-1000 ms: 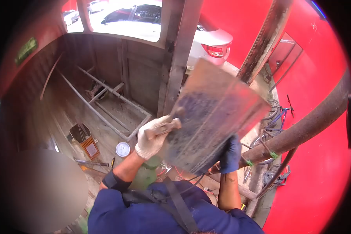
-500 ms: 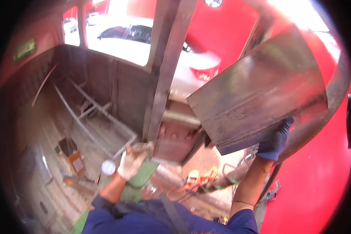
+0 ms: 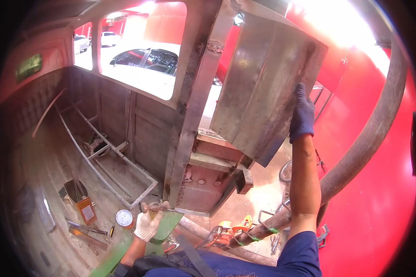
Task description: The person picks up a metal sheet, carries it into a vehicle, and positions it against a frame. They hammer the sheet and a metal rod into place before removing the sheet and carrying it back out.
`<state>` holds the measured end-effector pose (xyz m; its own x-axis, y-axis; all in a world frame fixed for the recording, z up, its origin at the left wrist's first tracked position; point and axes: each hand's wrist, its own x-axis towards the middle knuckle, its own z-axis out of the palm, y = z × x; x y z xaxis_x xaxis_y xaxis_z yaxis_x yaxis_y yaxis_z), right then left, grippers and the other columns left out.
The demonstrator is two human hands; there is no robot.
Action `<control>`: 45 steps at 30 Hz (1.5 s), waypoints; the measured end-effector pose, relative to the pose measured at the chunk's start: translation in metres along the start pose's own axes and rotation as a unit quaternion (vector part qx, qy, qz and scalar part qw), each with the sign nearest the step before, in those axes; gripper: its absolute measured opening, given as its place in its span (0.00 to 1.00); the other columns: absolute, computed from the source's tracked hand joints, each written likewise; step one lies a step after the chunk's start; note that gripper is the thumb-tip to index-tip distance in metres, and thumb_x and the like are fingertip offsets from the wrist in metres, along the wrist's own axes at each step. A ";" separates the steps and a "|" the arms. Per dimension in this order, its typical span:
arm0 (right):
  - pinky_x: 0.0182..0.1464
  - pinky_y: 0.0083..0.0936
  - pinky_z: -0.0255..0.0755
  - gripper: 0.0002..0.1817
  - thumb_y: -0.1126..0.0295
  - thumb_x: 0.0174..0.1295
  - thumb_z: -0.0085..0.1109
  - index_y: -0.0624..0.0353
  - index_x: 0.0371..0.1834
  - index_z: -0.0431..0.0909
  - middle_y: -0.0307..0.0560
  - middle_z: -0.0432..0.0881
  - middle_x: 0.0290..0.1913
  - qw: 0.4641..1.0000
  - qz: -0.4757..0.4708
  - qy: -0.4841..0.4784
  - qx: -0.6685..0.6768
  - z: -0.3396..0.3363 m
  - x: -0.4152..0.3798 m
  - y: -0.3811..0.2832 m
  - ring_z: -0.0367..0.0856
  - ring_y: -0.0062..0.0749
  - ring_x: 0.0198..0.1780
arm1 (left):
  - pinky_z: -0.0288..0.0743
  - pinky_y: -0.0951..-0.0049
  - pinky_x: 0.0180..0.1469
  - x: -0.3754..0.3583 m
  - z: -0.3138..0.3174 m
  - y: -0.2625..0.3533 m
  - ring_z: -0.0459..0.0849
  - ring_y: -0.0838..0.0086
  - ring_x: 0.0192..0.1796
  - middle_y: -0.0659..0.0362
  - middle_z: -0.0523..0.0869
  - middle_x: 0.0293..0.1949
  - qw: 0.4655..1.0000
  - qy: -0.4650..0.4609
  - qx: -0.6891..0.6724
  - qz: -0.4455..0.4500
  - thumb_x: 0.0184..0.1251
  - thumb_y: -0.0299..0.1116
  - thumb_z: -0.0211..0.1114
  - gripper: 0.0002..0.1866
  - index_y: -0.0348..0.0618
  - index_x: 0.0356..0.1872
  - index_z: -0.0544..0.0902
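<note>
My right hand (image 3: 302, 111), in a dark blue glove, grips the right edge of a bent sheet metal panel (image 3: 268, 83). The panel stands nearly upright beside the metal door post (image 3: 194, 115), overlapping the opening to its right. Below the post, my left hand (image 3: 145, 226) wears a white knitted glove and is closed around a hammer (image 3: 155, 207), its rusty head showing above the fingers. A green board (image 3: 164, 226) lies right beside that hand.
On the ribbed floor at left are a tin box (image 3: 83, 203), a round white-topped can (image 3: 124, 218) and hand tools (image 3: 88, 229). A welded frame (image 3: 106, 171) lies by the wall. A thick curved pipe (image 3: 365, 152) and orange tool (image 3: 226, 231) are at right.
The panel has swung more upright and shifted left toward the door post, with my right arm reaching higher. My left hand has dropped lower with the hammer.
</note>
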<state>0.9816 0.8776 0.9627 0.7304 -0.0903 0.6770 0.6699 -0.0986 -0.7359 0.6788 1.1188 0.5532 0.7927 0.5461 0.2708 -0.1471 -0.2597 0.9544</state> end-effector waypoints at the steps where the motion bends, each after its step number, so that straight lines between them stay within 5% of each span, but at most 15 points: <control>1: 0.61 0.27 0.69 0.34 0.43 0.73 0.59 0.68 0.59 0.82 0.47 0.85 0.54 1.000 0.006 0.001 0.021 0.003 -0.001 0.002 0.78 0.29 0.55 | 0.81 0.70 0.52 0.000 -0.001 0.000 0.90 0.71 0.49 0.53 0.92 0.47 1.000 0.000 -0.002 -0.001 0.72 0.32 0.67 0.16 0.31 0.53 0.83; 3: 0.62 0.28 0.68 0.34 0.43 0.73 0.59 0.68 0.60 0.81 0.48 0.85 0.55 0.999 0.014 0.001 0.042 0.008 -0.001 0.006 0.78 0.30 0.56 | 0.82 0.64 0.49 0.000 -0.005 0.000 0.92 0.60 0.45 0.47 0.92 0.43 0.998 0.034 0.032 0.039 0.67 0.34 0.67 0.16 0.32 0.49 0.86; 14: 0.55 0.29 0.75 0.36 0.41 0.75 0.53 0.70 0.61 0.79 0.48 0.85 0.53 0.999 -0.003 -0.048 0.012 0.024 0.018 0.028 0.81 0.31 0.52 | 0.81 0.62 0.44 0.014 -0.013 -0.010 0.91 0.54 0.42 0.44 0.90 0.38 1.000 0.010 0.029 -0.003 0.67 0.35 0.67 0.15 0.32 0.46 0.86; 17: 0.54 0.29 0.76 0.37 0.40 0.76 0.51 0.70 0.61 0.80 0.48 0.85 0.52 0.995 -0.026 -0.054 0.075 0.033 0.018 0.034 0.81 0.31 0.50 | 0.81 0.62 0.45 0.011 -0.020 -0.026 0.91 0.54 0.43 0.45 0.91 0.38 0.993 -0.010 0.121 -0.009 0.68 0.34 0.67 0.15 0.32 0.48 0.86; 24: 0.58 0.26 0.73 0.37 0.42 0.79 0.45 0.71 0.63 0.79 0.47 0.85 0.53 0.998 -0.017 -0.015 -0.055 0.035 -0.005 0.005 0.80 0.27 0.51 | 0.79 0.65 0.42 0.006 -0.022 -0.034 0.89 0.63 0.36 0.49 0.90 0.35 0.997 -0.028 0.068 -0.035 0.69 0.34 0.67 0.15 0.36 0.50 0.86; 26: 0.52 0.25 0.76 0.36 0.41 0.76 0.51 0.70 0.60 0.81 0.45 0.86 0.49 0.998 -0.001 -0.016 -0.066 0.034 -0.004 0.006 0.82 0.28 0.47 | 0.79 0.66 0.40 0.004 -0.028 -0.036 0.88 0.65 0.33 0.50 0.90 0.32 0.995 -0.032 0.072 -0.065 0.69 0.34 0.67 0.15 0.36 0.50 0.86; 32: 0.57 0.28 0.73 0.37 0.40 0.78 0.47 0.70 0.63 0.78 0.45 0.85 0.51 0.997 -0.018 -0.065 -0.033 0.022 0.022 0.018 0.79 0.29 0.50 | 0.75 0.70 0.32 -0.012 -0.043 -0.056 0.80 0.76 0.24 0.59 0.84 0.25 0.992 -0.012 0.128 -0.003 0.71 0.36 0.66 0.16 0.35 0.52 0.86; 34: 0.56 0.29 0.73 0.37 0.40 0.78 0.47 0.69 0.60 0.80 0.45 0.85 0.49 0.997 -0.054 -0.054 -0.018 0.025 0.024 0.021 0.80 0.29 0.48 | 0.81 0.61 0.46 -0.010 -0.044 -0.055 0.92 0.54 0.42 0.46 0.91 0.39 0.989 -0.014 0.100 -0.103 0.71 0.38 0.66 0.16 0.33 0.48 0.85; 36: 0.54 0.29 0.73 0.36 0.40 0.77 0.47 0.69 0.57 0.82 0.45 0.86 0.47 0.995 -0.090 -0.041 -0.004 0.031 0.014 0.019 0.80 0.29 0.47 | 0.81 0.61 0.45 -0.009 -0.042 -0.054 0.91 0.53 0.42 0.45 0.91 0.39 0.991 -0.008 0.106 -0.082 0.71 0.39 0.66 0.16 0.33 0.48 0.85; 39: 0.62 0.32 0.75 0.31 0.45 0.78 0.50 0.65 0.65 0.79 0.51 0.85 0.60 0.984 -0.079 -0.082 0.134 0.037 0.001 0.014 0.84 0.36 0.57 | 0.81 0.60 0.47 -0.007 -0.035 -0.053 0.91 0.55 0.44 0.45 0.91 0.40 0.994 -0.002 0.105 -0.032 0.71 0.39 0.67 0.16 0.34 0.47 0.86; 41: 0.59 0.32 0.78 0.26 0.51 0.80 0.49 0.64 0.62 0.80 0.49 0.87 0.55 0.976 -0.050 -0.099 0.189 0.035 0.017 0.023 0.85 0.34 0.54 | 0.74 0.74 0.32 -0.006 -0.027 -0.058 0.78 0.79 0.26 0.60 0.87 0.33 0.997 -0.005 0.067 -0.036 0.71 0.33 0.66 0.14 0.36 0.52 0.86; 45: 0.55 0.31 0.80 0.26 0.52 0.80 0.50 0.65 0.61 0.80 0.48 0.87 0.53 0.982 -0.075 -0.099 0.145 0.035 0.011 0.019 0.85 0.33 0.52 | 0.74 0.73 0.33 -0.007 -0.024 -0.046 0.79 0.78 0.26 0.59 0.89 0.35 0.994 -0.046 0.091 -0.051 0.71 0.33 0.66 0.15 0.37 0.54 0.85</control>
<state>1.0074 0.9097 0.9558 0.6132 0.1013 0.7834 0.7602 0.1935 -0.6202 0.6658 1.1465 0.5107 0.8503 0.5033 0.1539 0.0386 -0.3513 0.9355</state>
